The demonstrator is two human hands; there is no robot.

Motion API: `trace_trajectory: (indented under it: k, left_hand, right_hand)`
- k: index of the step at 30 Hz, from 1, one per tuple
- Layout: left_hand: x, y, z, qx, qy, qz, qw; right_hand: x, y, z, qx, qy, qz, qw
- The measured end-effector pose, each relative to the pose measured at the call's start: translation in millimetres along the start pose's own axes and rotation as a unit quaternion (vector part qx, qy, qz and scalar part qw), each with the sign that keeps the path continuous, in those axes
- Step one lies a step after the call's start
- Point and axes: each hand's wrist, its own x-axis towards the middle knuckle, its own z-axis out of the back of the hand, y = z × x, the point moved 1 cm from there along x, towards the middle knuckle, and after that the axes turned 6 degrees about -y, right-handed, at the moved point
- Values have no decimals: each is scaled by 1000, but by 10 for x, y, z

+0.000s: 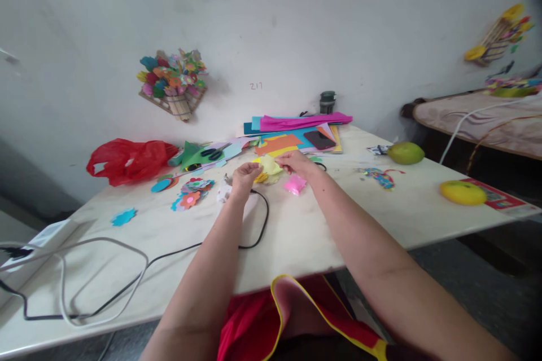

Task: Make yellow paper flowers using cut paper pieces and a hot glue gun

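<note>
A pale yellow, thin petal-like piece (pixel 271 164) is stretched between my hands above the table. My left hand (pixel 246 176) pinches at its left side, with fingertips closed. On its other side, my right hand (pixel 295 162) grips the edge between thumb and fingers. Small deeper-yellow pieces (pixel 261 178) lie just beneath. Close to my right wrist is a shiny pink packet (pixel 295 184). Partly hidden behind my left wrist is a whitish object (pixel 223 192), with a black cord (pixel 266 220) looping nearby. Flower cutouts (pixel 190 196) in several colours lie farther left.
Colored sheets (pixel 279 144) with a phone (pixel 319 140) lie at the back. Scissors (pixel 214 152) and a red plastic bag (pixel 127 161) are back left. Two mango-like fruits, one green (pixel 405 153), one yellow (pixel 463 193), sit right. Cables (pixel 146 262) cross the left front.
</note>
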Motion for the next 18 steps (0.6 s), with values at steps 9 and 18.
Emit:
trace_trajectory:
  k: [9,18]
  left_hand:
    - [10,27,14,25,29,3,999]
    - [-11,-1,20,61,55,-5,997]
  right_hand:
    - [-126,162,-91,-72,3,38,997]
    - [-141,191,-106,-44,-20,47,998]
